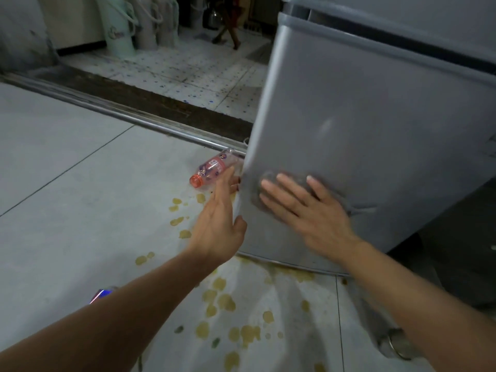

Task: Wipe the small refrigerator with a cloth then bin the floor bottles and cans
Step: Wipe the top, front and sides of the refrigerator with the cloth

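Observation:
The small grey refrigerator (362, 108) fills the right half of the view. My right hand (303, 208) lies flat, fingers straight, pressing a grey cloth (268, 178) against the lower part of its door. My left hand (220, 218) holds the door's left edge, thumb on the front and fingers behind the edge. A clear bottle with a pink label and pink cap (212, 169) lies on the floor beside the fridge's left corner. A blue and red can (103, 293) peeks out behind my left forearm.
A white garment with yellow spots (241, 312) covers the lower middle of the view. A metal door track (120, 114) crosses the grey floor tiles; beyond it are speckled tiles, pale tall containers (118, 25) and a person's feet (228, 36).

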Tool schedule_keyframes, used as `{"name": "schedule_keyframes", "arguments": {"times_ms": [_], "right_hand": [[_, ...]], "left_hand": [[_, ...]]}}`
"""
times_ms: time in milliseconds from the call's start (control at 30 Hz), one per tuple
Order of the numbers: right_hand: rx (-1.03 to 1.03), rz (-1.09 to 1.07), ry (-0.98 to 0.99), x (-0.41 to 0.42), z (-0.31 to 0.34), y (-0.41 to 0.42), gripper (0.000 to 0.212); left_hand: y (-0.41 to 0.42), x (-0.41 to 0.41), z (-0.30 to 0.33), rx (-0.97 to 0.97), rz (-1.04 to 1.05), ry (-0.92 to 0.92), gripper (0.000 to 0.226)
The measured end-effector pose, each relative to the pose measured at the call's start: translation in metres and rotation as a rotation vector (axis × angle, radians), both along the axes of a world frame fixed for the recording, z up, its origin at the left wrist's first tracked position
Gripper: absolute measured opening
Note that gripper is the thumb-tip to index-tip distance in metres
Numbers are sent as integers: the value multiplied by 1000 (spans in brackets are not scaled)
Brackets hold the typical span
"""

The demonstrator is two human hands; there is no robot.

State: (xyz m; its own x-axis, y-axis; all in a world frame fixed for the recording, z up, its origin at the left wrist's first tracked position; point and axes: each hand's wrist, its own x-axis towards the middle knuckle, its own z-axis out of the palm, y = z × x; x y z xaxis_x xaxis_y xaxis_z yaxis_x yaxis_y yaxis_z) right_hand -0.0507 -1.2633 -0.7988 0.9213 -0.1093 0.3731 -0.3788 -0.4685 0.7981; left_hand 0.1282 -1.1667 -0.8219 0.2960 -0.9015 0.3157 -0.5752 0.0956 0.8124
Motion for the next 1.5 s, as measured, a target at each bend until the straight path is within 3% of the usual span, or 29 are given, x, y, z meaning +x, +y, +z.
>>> {"name": "schedule_keyframes", "arguments": {"times_ms": [100,233,433,633,767,900,1033,1233,1433,1500], "right_hand": [[-21,73,-254,28,50,-7,51],[-8,117,-337,58,54,-6,50],[0,25,85,60,-39,5,48],[104,-72,294,71,-64,20,52],[50,50,20,76,-23,5,46],[14,71,-171,75,-19,-3,46],[48,61,28,63,-76,5,49],[84,-75,386,58,-140,14,64],[130,-54,574,59,-138,16,63],[128,-8,501,54,-124,13,57]], "left_hand": [[-5,4,-1,25,-17,177,83],[-14,15,-12,87,-44,584,71],[-20,28,-50,329,27,805,59],[-18,36,-63,495,-33,759,47],[-21,41,-64,503,-103,843,60],[-22,46,-69,523,-58,848,53],[-20,48,-76,492,-2,971,47],[-19,47,-95,639,64,696,41],[-15,38,-87,603,65,621,44],[-17,37,-82,582,49,587,48]]}}
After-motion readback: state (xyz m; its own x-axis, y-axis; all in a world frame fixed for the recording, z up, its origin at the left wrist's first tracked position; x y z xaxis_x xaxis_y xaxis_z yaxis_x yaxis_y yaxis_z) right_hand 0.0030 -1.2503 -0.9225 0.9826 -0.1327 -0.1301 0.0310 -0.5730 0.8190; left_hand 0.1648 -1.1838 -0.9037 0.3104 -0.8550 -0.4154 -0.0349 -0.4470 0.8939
